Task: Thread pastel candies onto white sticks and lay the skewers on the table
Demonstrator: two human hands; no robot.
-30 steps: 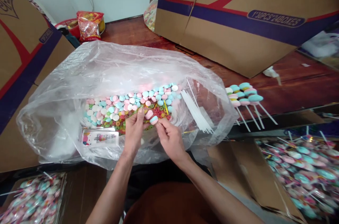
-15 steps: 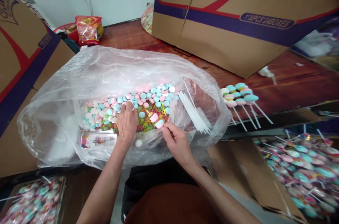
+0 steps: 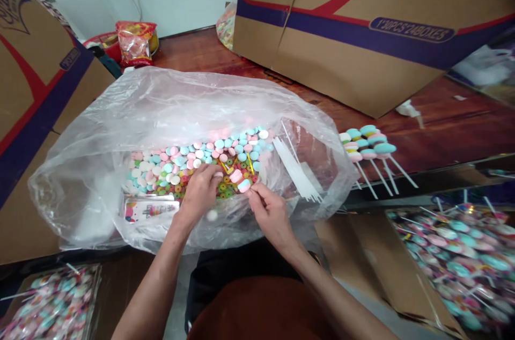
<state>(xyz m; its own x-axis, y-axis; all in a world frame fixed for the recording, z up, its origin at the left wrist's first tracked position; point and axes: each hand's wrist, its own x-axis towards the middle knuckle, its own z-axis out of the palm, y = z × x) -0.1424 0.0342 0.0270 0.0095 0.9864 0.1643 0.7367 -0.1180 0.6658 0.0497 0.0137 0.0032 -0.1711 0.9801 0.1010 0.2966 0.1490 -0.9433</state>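
Threading sweets onto a stick, hands inside the clear bag

The right hand (image 3: 270,215) pinches a thin stick carrying two pastel candy discs (image 3: 240,180); the left hand (image 3: 200,193) has its fingers curled down into the loose candy pile (image 3: 193,160), whether gripping one I cannot tell. Best to hold the stick steady and press each chalky disc on squarely. The crinkly plastic bag (image 3: 120,115) sits on the glossy wooden desk (image 3: 442,131); finished lollipops (image 3: 368,142) lie to the right, cardboard boxes (image 3: 362,18) beyond.
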